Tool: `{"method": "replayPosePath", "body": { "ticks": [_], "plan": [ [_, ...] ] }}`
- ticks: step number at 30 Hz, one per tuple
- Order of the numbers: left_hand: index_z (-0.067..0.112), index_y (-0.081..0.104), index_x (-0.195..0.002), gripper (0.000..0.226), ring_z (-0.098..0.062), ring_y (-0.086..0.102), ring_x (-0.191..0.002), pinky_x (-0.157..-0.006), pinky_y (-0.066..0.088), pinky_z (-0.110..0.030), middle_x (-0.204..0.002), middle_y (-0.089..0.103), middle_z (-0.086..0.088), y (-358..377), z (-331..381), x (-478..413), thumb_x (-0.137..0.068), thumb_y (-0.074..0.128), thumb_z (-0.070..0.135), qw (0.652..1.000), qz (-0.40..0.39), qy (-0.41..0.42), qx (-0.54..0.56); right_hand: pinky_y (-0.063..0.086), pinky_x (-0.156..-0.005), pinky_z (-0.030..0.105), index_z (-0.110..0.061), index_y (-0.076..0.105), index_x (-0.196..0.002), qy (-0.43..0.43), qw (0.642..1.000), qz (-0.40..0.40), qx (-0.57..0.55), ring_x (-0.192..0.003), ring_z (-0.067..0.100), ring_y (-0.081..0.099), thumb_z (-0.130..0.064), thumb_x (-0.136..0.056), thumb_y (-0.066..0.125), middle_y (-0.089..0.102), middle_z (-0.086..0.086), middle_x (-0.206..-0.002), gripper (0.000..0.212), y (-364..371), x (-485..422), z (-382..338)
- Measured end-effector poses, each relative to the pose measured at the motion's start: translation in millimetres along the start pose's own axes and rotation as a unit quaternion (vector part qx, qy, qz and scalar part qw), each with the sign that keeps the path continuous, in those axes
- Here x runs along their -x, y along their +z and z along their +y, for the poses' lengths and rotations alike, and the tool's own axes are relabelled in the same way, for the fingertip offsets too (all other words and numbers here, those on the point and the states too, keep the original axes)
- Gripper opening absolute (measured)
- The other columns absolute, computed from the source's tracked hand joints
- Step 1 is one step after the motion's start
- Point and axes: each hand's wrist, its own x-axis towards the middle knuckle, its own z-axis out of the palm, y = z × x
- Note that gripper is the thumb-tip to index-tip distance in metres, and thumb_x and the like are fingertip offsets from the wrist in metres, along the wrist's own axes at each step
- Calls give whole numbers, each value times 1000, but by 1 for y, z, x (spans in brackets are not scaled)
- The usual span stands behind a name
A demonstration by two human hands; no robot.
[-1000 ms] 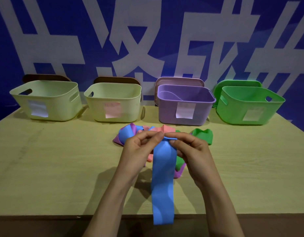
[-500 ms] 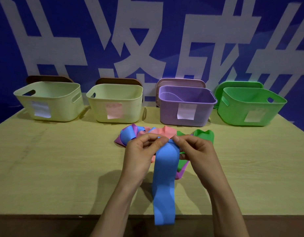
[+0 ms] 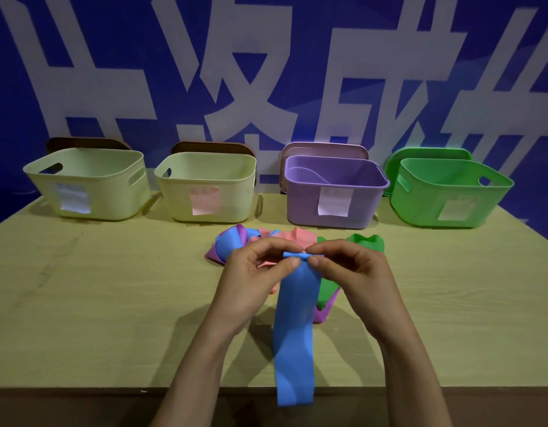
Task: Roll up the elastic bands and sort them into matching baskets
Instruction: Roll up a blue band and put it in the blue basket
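Above the pale wooden table, the long blue elastic band's rolled top end is pinched by left hand and right hand.

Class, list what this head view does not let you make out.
Basket labels: writing too blurred to read, head view.
Band pile: its count, hidden in head view behind left hand, right hand and blue band.
Green basket floor: hidden in head view by its front wall.
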Motion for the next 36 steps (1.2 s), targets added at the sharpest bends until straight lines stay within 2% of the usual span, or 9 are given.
{"method": "replayPosePath", "body": {
  "ticks": [7, 13, 15, 17, 20, 23, 27, 30, 36],
  "plan": [
    [15, 70, -99, 18, -12, 67, -90, -77, 52, -21, -92, 73, 1, 7, -11, 0, -86, 63, 4, 995, -14, -80, 65, 48, -74, 12, -16, 71, -84, -18, 999, -1, 34, -80, 0, 65, 3, -80, 69, 72, -11, -79, 19, -1, -1, -2],
    [16, 71, -99, 17, -17, 67, -95, -84, 53, -27, -98, 73, -7, 5, -10, 1, -84, 65, 10, 995, -30, -61, 68, 52, -78, 21, -19, 72, -79, -32, 998, 34, 40, -84, 12, 67, 5, -76, 72, 73, -2, -83, 24, 1, -3, 1],
    [19, 72, -94, 19, -15, 67, -92, -83, 53, -26, -94, 74, -3, 7, -8, 1, -77, 68, 25, 994, -19, -66, 80, 53, -80, 25, -21, 72, -78, -44, 997, 41, 44, -86, 16, 67, 6, -75, 73, 72, -1, -83, 27, 2, -4, 1],
    [20, 74, -91, 24, -16, 68, -92, -84, 54, -32, -92, 75, -2, 9, -10, 0, -74, 65, 34, 992, 7, -86, 94, 53, -79, 23, -20, 73, -78, -51, 997, 37, 46, -85, 15, 67, 7, -74, 73, 71, -3, -83, 27, 3, -4, 2],
    [18, 75, -90, 15, -22, 68, -92, -91, 51, -45, -94, 74, -9, 10, -12, -1, -83, 64, 24, 991, 23, -96, 95, 51, -80, 21, -18, 73, -82, -39, 998, 13, 47, -88, 12, 66, 7, -74, 72, 71, -5, -86, 26, 3, -3, 1],
    [21, 77, -85, 13, -22, 66, -88, -92, 48, -52, -93, 73, -11, 9, -13, -1, -86, 64, 20, 992, 34, -87, 81, 52, -82, 22, -17, 69, -101, 5, 1000, -6, -3, -93, 12, 66, 0, -79, 71, 71, 0, -96, 28, 1, -1, 0],
    [27, 75, -81, 14, -17, 68, -89, -84, 52, -42, -87, 74, 1, 10, -16, -1, -86, 66, 17, 995, 44, -70, 49, 54, -79, 36, -9, 71, -89, 71, 997, 9, 3, -82, 20, 65, -29, -87, 61, 69, 17, -89, 23, 7, 0, 4],
    [30, 73, -82, 18, -11, 67, -88, -81, 53, -30, -87, 74, 7, 9, -17, 1, -86, 66, 14, 998, 35, -47, 25, 50, -68, 29, -14, 73, -76, 60, 998, 18, 15, -74, 15, 59, -19, -88, 64, 69, 14, -81, 16, 8, 0, 5],
    [27, 73, -91, 21, -12, 66, -95, -87, 50, -27, -94, 73, 7, 5, -19, 0, -84, 67, 8, 998, 13, -38, 43, 52, -72, 21, -17, 75, -83, 35, 999, 13, -3, -82, 7, 67, -8, -82, 68, 74, -1, -84, 11, 4, 1, 3]
  ]
}}
